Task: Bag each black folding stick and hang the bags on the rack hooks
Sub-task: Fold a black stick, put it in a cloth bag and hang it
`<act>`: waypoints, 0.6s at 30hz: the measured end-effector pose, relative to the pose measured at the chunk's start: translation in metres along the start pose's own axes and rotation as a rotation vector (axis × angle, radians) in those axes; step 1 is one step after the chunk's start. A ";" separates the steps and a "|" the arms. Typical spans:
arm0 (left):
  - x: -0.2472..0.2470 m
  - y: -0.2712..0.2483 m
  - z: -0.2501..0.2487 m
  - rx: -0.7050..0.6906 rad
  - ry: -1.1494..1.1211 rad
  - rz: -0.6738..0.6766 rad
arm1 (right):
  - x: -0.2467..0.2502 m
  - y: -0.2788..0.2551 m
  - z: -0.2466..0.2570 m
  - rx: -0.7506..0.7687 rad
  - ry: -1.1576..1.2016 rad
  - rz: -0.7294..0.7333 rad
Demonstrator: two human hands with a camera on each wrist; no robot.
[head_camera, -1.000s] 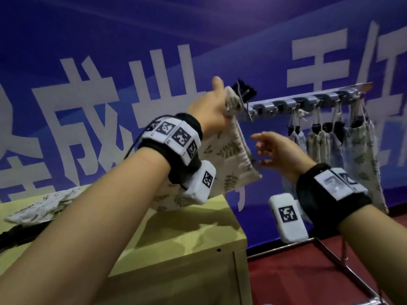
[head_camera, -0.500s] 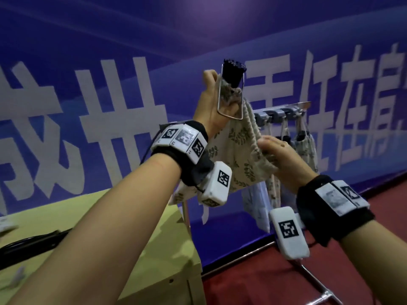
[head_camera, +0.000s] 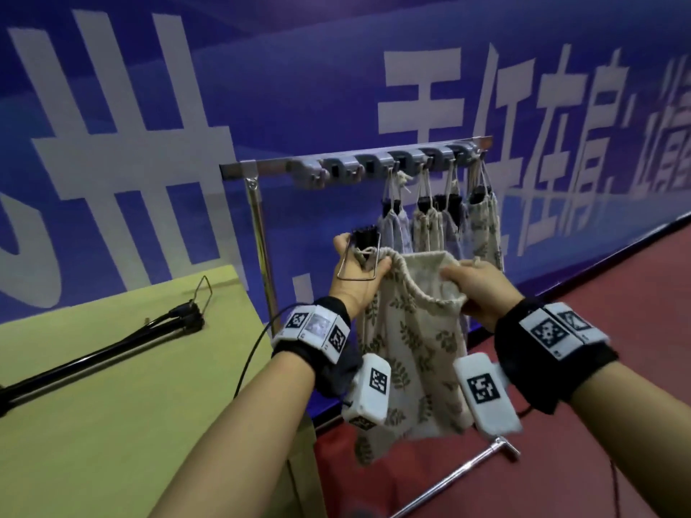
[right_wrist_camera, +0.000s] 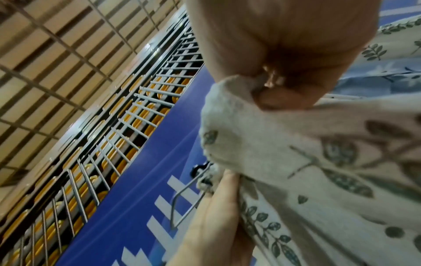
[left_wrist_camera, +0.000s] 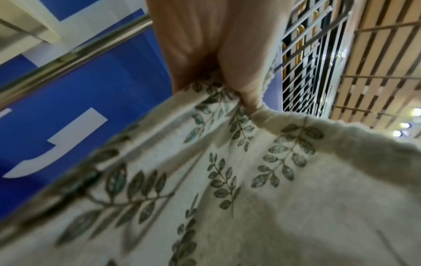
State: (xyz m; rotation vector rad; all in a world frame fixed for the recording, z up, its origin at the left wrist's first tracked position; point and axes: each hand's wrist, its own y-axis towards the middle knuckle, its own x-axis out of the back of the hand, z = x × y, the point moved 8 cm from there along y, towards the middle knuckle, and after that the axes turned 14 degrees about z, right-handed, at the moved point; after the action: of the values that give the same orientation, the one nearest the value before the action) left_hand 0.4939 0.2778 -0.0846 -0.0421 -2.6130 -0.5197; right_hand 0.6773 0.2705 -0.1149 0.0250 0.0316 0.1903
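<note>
We hold a leafy bag open in front of the rack.

Closest to us, our left hand (head_camera: 357,276) curls its fingers around one side of the cloth bag (head_camera: 407,342) and the top of the black folding stick (head_camera: 364,239) with its wire loop. Our right hand (head_camera: 476,289) pinches the other side of the bag's mouth, so the mouth gapes between our hands. The bag hangs down over the red floor (head_camera: 598,293). On our left, another black folding stick (head_camera: 104,353) lies on the green table (head_camera: 112,424). Further back, the rack (head_camera: 261,233) stands by the blue wall (head_camera: 299,69). Filled bags (head_camera: 441,222) already hang from the hooks (head_camera: 404,164) on the right side.
</note>
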 end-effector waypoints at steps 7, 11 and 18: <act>-0.029 0.002 0.063 0.218 0.067 0.192 | -0.024 0.014 -0.018 0.058 -0.286 -0.082; -0.046 -0.002 0.064 0.205 0.114 0.330 | -0.052 0.022 -0.032 -0.060 -0.429 0.018; -0.046 -0.013 0.072 0.273 0.180 0.435 | -0.074 0.020 -0.037 -0.188 -0.350 0.151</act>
State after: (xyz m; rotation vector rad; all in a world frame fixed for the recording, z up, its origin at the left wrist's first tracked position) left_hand 0.5013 0.2949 -0.1686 -0.4413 -2.3754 -0.0124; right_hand 0.5994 0.2767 -0.1495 -0.1273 -0.3379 0.3364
